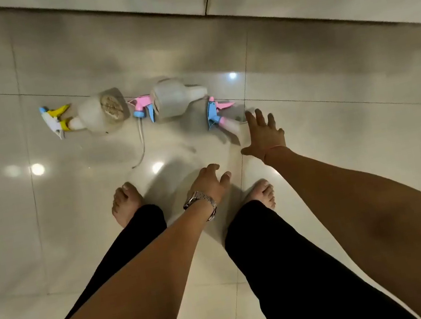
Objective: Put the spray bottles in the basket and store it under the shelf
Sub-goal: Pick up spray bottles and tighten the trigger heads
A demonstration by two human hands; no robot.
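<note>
Right hand (pixel 262 135) reaches low with fingers (pixel 251 120) spread apart and empty, tips just beside the clear bottle with the pink-and-blue trigger (pixel 217 113), which lies on the tiled floor (pixel 340 143) directly ahead of them. Left hand (pixel 208 180) hangs loosely open, holding nothing, nearer the feet. Beyond the right fingertips lie two more bottles on their sides: a white one (pixel 174 98) and one with a yellow trigger (pixel 97 115); a loose pink trigger head (pixel 142 108) sits between them. Recommended grasp: close around the neck below the trigger, not the slippery body. Floor is open on all sides; the wall base (pixel 178 6) stands well beyond. No basket in view.
</note>
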